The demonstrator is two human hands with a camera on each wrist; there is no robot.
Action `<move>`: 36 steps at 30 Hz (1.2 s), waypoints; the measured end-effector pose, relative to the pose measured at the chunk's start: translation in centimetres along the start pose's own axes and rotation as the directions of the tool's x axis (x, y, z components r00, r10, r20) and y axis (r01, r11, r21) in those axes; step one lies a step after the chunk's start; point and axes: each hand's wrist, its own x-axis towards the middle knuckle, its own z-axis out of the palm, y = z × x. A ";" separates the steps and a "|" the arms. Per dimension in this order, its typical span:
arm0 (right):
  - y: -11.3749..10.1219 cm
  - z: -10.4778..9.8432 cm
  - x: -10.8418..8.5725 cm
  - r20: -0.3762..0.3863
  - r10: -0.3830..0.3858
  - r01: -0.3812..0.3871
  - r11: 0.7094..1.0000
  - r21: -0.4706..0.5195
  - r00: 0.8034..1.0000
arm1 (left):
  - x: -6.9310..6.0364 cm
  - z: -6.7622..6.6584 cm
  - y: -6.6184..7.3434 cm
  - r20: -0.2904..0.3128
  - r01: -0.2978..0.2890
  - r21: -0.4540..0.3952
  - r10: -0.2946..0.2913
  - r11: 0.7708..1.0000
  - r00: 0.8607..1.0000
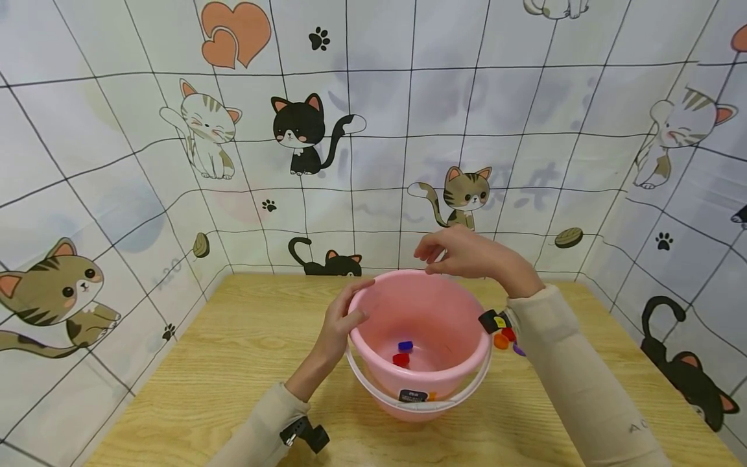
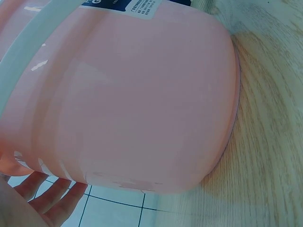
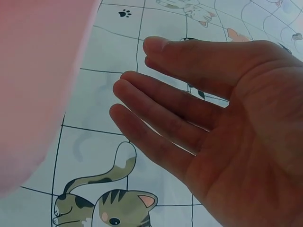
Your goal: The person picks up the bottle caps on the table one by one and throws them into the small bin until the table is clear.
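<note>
A pink bucket (image 1: pixel 421 374) stands on the wooden table, its mouth tipped towards me. Its white handle (image 1: pixel 428 407) hangs down in front. Inside, on the bottom, lie a small blue piece (image 1: pixel 405 346) and a small red piece (image 1: pixel 401 359). My left hand (image 1: pixel 335 327) grips the bucket's left rim, thumb over the inner side; the left wrist view shows its fingers (image 2: pixel 61 205) against the outer wall. Above the far right rim hovers my right hand (image 1: pixel 467 251). In the right wrist view its fingers (image 3: pixel 161 101) are loosely bent, apart from the bucket, holding nothing.
Right of the bucket, partly behind my right sleeve, small pieces lie on the table (image 1: pixel 280 324): an orange one (image 1: pixel 500 341), a red one (image 1: pixel 508 333) and a purple one (image 1: pixel 519 349). A cat-patterned tiled covering (image 1: pixel 379 162) rises behind and at both sides.
</note>
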 end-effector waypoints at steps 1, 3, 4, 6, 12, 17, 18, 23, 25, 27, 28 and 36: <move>0.1 -0.1 -0.2 -0.004 -0.001 0.001 1.000 0.001 1.000 | 0.0 0.0 0.0 0.000 0.001 0.001 -0.001 1.000 1.000; 0.3 -0.2 -0.7 -0.009 0.000 0.001 1.000 0.004 1.000 | -0.1 0.1 0.0 -0.001 0.002 0.002 -0.002 1.000 1.000; 0.4 -0.3 -0.9 -0.011 0.002 -0.002 1.000 0.003 1.000 | -0.1 0.1 0.0 -0.002 0.002 0.000 -0.002 1.000 1.000; 0.6 -0.4 -1.4 -0.013 0.010 -0.009 1.000 0.013 1.000 | -0.1 0.1 0.0 -0.002 0.002 -0.003 -0.002 1.000 1.000; 1.8 -0.4 -3.2 -0.051 0.035 -0.033 0.999 0.038 0.998 | -0.1 0.1 0.0 0.001 -0.006 0.003 0.006 1.000 1.000; 2.7 0.0 -4.7 -0.087 0.061 -0.058 0.998 0.038 0.994 | -0.1 0.1 0.1 0.000 -0.011 0.009 0.011 1.000 1.000; 2.9 0.1 -5.0 -0.093 0.072 -0.068 0.997 0.039 0.993 | -0.1 0.1 0.1 0.000 -0.011 0.008 0.011 1.000 1.000; 4.3 0.8 -6.7 -0.115 0.105 -0.101 0.994 0.046 0.988 | 0.0 0.1 0.0 0.000 -0.015 0.011 0.015 1.000 1.000; 4.8 1.2 -7.3 -0.116 0.116 -0.111 0.993 0.048 0.986 | 0.0 0.1 0.0 0.000 -0.018 0.016 0.018 1.000 1.000; 5.5 1.6 -7.9 -0.119 0.131 -0.126 0.991 0.047 0.984 | -0.1 0.0 -0.1 0.000 -0.018 0.017 0.018 1.000 1.000; 5.8 1.9 -8.2 -0.122 0.137 -0.132 0.990 0.045 0.983 | -0.1 0.1 -0.1 0.000 -0.017 0.016 0.017 1.000 1.000; 8.2 4.1 -10.3 -0.126 0.181 -0.171 0.981 0.088 0.975 | -0.1 0.0 0.0 -0.004 -0.013 0.014 0.013 1.000 1.000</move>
